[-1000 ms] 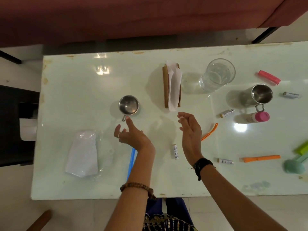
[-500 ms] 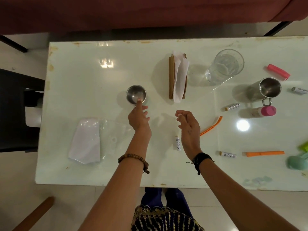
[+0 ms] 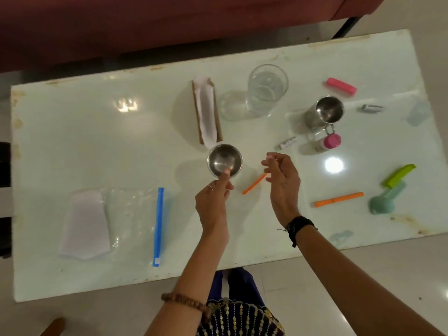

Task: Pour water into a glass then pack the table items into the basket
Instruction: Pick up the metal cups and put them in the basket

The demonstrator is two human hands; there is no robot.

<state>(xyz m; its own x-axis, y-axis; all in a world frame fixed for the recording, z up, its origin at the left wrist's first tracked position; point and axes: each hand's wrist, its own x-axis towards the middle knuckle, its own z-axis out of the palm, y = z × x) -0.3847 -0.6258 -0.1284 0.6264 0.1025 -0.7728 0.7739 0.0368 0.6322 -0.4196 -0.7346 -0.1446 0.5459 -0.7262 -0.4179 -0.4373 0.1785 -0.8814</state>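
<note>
Lifted off the table (image 3: pixel 72 141), the small steel cup (image 3: pixel 224 160) hung pinched in the left hand (image 3: pixel 213 202), with the empty, loosely curled right hand (image 3: pixel 282 180) at 3 o'clock.

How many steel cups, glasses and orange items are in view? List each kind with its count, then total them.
Steel cups: 2 (small steel cup, steel mug)
Glasses: 1 (glass)
Orange items: 2 (orange stick, orange bar)
Total: 5
</note>
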